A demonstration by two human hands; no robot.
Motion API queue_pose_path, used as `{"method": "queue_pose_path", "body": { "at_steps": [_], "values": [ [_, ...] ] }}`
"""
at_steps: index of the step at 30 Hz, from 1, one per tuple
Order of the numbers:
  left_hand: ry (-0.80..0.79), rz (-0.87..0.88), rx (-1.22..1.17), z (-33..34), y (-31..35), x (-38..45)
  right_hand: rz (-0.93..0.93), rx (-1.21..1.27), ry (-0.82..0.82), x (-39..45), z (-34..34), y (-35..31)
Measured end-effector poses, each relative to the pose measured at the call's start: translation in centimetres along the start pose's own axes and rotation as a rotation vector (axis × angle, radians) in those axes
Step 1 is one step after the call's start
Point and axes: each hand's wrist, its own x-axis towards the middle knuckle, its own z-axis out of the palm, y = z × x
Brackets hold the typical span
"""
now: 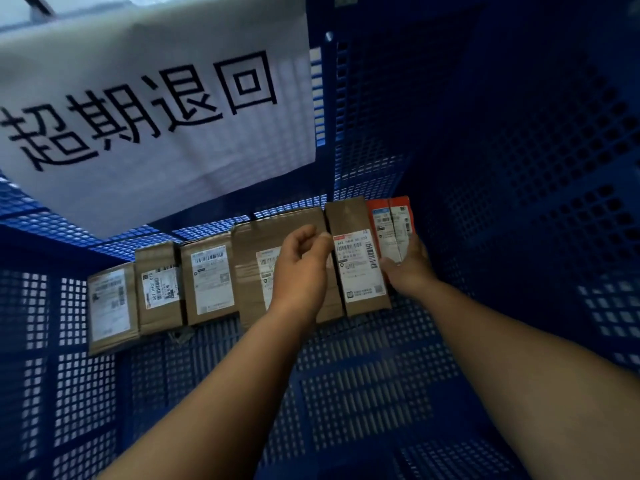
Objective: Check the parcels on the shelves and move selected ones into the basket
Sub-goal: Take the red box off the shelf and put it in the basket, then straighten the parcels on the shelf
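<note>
- Basket (519, 168): blue plastic, perforated walls and floor; white paper sign with black characters hung on far wall.
- Parcels, six, in a row against far wall, labels facing up:
 - four brown cartons (110, 306), (159, 285), (209, 282), (263, 258), each with white label; fourth the widest.
 - narrow brown carton (360, 265), white barcode label.
 - red parcel (391, 226), white label, rightmost, held at lower end.
</note>
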Motion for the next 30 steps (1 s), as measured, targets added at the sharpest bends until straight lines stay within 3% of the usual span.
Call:
{"method": "queue_pose_path", "body": {
  "at_steps": [17,30],
  "values": [
    [0.138,0.075,-0.054,-0.4,12.7,-14.8,-0.197,0.15,0.126,-19.2,-12.1,-14.2],
    [0.366,0.243,-0.225,-7.7,23.1,-31.2,-0.508,0.286,-0.078,-39.4,-17.8,-27.2]
  ]
}}
